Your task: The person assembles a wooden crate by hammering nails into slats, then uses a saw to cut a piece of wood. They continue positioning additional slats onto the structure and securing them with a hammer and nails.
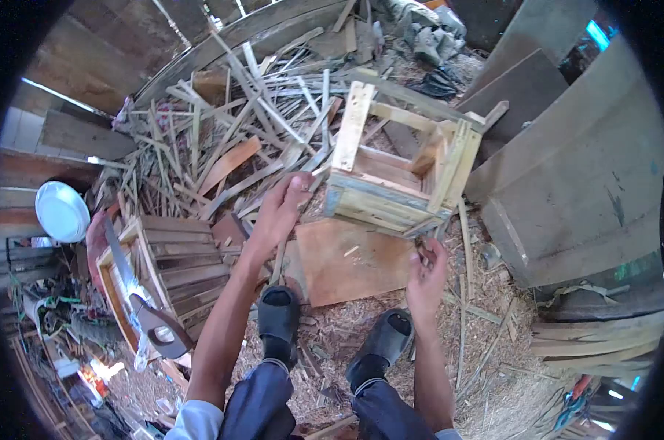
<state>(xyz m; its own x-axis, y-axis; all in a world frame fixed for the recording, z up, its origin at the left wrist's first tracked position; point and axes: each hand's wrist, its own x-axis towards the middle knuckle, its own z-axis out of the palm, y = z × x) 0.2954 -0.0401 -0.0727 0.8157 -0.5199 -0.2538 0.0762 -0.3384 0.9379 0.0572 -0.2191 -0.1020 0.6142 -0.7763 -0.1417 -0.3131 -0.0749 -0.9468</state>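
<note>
A small stool-like frame of pale wood (387,205), with slats and short legs, is in front of me, tilted with its open side facing up and away. My left hand (277,213) is off its left side, fingers loosely bent and a small gap from the wood. Just below the frame's lower right corner is my right hand (426,275), its fingers half curled and apart, fingertips close to the corner. Beneath the frame a thin brown board (354,268) lies on the floor between my hands.
A handsaw (159,330) rests on a slatted wooden piece (189,268) at the left. Scrap strips (251,110) are heaped at the back. Large panels (566,176) lean at the right, above stacked planks (596,341). Sawdust and offcuts surround my sandals (279,312).
</note>
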